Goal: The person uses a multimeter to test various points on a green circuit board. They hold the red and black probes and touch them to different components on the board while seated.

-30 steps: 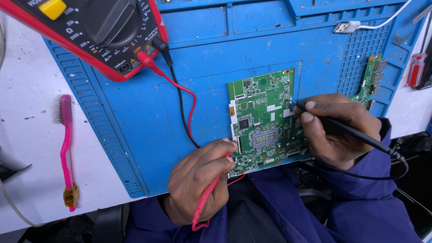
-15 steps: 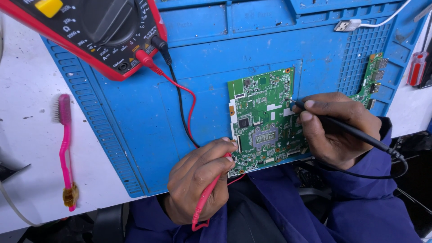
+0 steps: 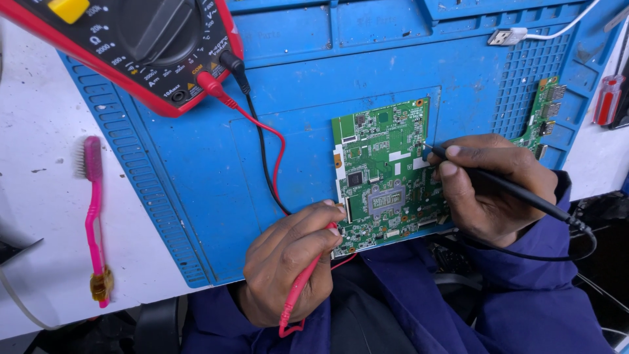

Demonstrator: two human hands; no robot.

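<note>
A green circuit board [image 3: 383, 174] lies on a blue work mat [image 3: 308, 85]. My left hand [image 3: 288, 259] grips a red test probe [image 3: 298, 292] with its tip at the board's lower left edge. My right hand [image 3: 488, 187] holds a black test probe [image 3: 517, 191] like a pen, its tip touching the board's right side. Red and black leads [image 3: 262, 144] run up to a red and black multimeter [image 3: 131, 46] at the top left.
A pink toothbrush [image 3: 94, 216] lies on the white bench left of the mat. A second small green board [image 3: 542, 111] sits at the mat's right edge. A white cable plug [image 3: 504, 37] and a red-handled screwdriver [image 3: 606, 98] lie at the upper right.
</note>
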